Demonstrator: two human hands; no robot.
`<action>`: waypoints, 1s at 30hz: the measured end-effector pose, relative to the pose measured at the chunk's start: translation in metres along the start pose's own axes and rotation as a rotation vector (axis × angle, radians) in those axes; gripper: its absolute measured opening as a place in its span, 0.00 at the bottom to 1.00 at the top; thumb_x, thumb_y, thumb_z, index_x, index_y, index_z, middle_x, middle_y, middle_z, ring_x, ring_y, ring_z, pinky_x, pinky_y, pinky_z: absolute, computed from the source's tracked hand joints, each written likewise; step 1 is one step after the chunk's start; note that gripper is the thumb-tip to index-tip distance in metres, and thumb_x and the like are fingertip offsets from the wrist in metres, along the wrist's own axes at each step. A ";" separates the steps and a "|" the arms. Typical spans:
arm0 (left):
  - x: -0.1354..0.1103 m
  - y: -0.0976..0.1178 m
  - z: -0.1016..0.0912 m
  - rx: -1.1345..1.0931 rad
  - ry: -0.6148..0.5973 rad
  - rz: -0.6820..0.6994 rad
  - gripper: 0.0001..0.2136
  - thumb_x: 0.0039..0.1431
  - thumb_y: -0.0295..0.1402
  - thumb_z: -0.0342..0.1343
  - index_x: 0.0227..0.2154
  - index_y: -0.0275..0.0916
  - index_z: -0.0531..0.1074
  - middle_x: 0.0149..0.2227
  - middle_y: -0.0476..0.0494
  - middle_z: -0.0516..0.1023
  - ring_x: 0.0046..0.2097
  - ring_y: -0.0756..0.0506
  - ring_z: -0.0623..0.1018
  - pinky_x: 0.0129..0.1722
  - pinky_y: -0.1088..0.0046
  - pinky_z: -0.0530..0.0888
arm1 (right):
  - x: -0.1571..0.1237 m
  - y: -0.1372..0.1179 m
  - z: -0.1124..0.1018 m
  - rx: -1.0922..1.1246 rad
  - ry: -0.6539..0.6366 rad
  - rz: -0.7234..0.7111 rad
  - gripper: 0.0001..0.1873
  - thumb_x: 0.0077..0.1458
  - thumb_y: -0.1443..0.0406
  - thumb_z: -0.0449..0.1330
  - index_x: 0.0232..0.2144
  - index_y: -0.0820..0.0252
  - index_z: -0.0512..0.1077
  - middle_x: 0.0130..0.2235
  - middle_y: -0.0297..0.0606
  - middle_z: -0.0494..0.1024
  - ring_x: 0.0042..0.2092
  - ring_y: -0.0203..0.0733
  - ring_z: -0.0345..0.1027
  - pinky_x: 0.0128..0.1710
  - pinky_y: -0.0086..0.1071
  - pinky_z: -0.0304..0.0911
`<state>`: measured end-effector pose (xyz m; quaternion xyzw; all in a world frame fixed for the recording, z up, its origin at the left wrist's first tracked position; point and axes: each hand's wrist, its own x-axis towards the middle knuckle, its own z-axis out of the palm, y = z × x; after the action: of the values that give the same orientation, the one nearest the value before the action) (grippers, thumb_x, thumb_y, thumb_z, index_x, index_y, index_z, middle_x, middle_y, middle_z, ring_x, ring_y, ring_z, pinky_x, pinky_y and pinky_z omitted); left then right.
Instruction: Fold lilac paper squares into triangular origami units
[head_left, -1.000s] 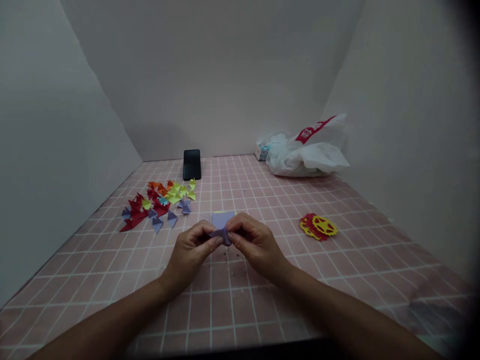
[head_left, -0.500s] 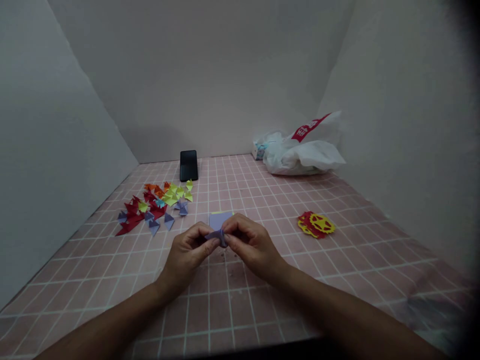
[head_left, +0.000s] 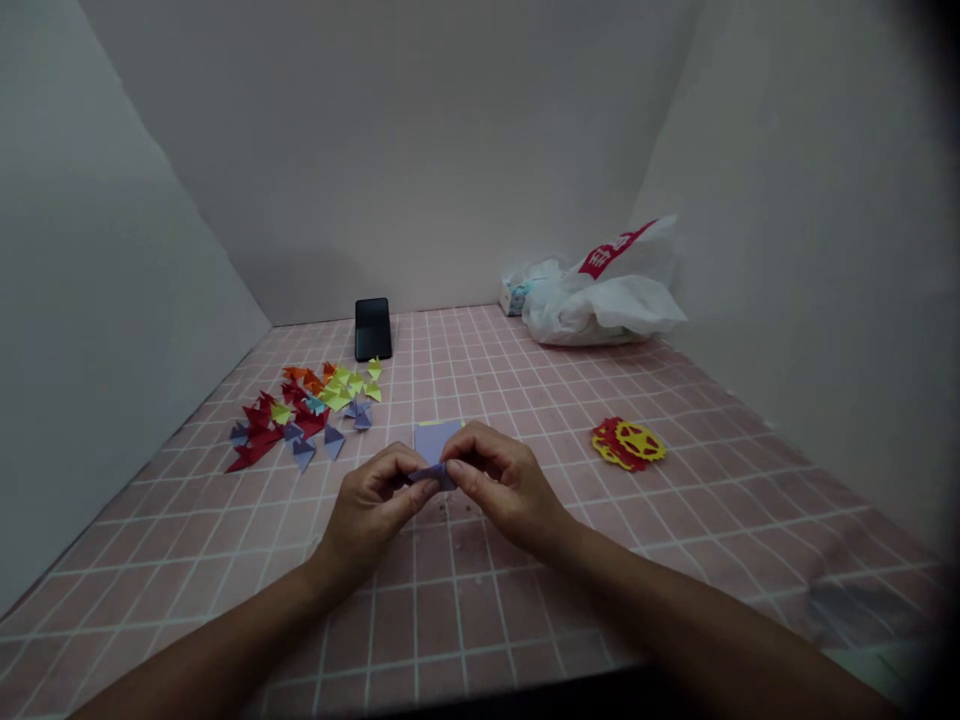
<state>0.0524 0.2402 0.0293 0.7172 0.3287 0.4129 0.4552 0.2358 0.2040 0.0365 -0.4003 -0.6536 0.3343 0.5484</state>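
Between my two hands, above the tiled-pattern tablecloth, is a small folded purple paper [head_left: 433, 474]. My left hand [head_left: 377, 498] is closed, pinching the paper's left end between thumb and fingers. On the other end my right hand [head_left: 504, 480] is closed too, its thumb and fingertips at the fold and partly covering it. Just behind the hands lies a stack of square paper sheets [head_left: 435, 438], purple on top with a yellow edge showing at the back. Off to the left spreads a group of folded paper pieces [head_left: 311, 408] in red, orange, yellow, blue and purple.
A black phone [head_left: 373, 329] leans upright at the back left. At the back right, a white plastic bag [head_left: 604, 305] lies against a small box [head_left: 514, 297]. Red and yellow cut-out discs [head_left: 628, 443] rest on the right. Pale walls enclose the table on three sides.
My right fingers have shifted slightly on the purple paper, and its right end now looks flatter. The whole view has moved a little; the other objects lie as before.
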 end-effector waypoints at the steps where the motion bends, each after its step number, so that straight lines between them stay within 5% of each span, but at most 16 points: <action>1: 0.000 0.000 0.000 0.015 -0.002 0.008 0.03 0.57 0.29 0.61 0.29 0.39 0.76 0.29 0.48 0.75 0.33 0.49 0.75 0.34 0.74 0.72 | 0.000 -0.001 0.000 -0.007 -0.005 -0.003 0.04 0.59 0.66 0.58 0.31 0.59 0.72 0.31 0.35 0.72 0.35 0.38 0.66 0.34 0.33 0.61; 30: 0.003 0.000 0.000 0.270 0.007 0.148 0.04 0.58 0.26 0.59 0.29 0.38 0.74 0.29 0.49 0.75 0.32 0.49 0.74 0.34 0.74 0.69 | 0.006 0.004 -0.005 -0.222 -0.056 -0.151 0.05 0.57 0.71 0.60 0.29 0.59 0.72 0.29 0.35 0.73 0.32 0.37 0.67 0.33 0.32 0.61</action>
<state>0.0531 0.2427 0.0300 0.7927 0.3292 0.3998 0.3217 0.2406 0.2110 0.0370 -0.3987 -0.7299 0.2287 0.5059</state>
